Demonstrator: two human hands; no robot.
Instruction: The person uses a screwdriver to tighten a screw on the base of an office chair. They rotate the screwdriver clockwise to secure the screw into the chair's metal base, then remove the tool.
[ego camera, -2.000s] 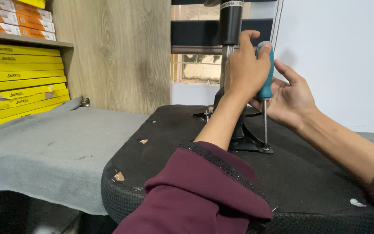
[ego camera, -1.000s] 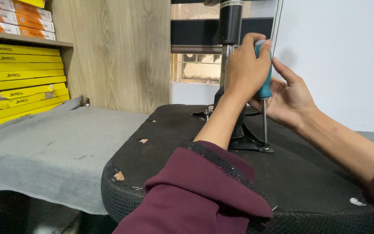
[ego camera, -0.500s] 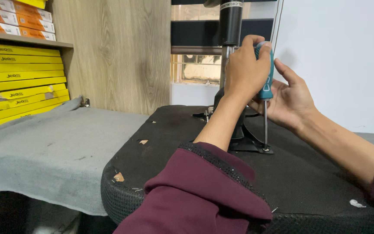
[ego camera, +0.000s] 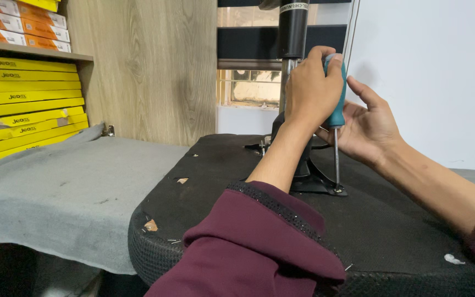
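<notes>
The left hand [ego camera: 310, 88] is clenched around the teal handle of a screwdriver [ego camera: 336, 118], held upright. Its steel shaft runs straight down from the fist, and the tip meets the black metal mounting plate [ego camera: 317, 181] just below. The right hand [ego camera: 370, 127] sits just beside the handle, fingers spread and loosely cupped behind it — whether it touches the tool cannot be told. Between and beyond the hands rises a gas-lift column [ego camera: 291, 49], black above and chrome below, standing on that plate. The plate is fixed to the upturned black chair seat [ego camera: 402, 231] under both forearms. Left of the left arm lies a grey cloth [ego camera: 67, 192], and further left are shelves of yellow boxes [ego camera: 23, 110].
</notes>
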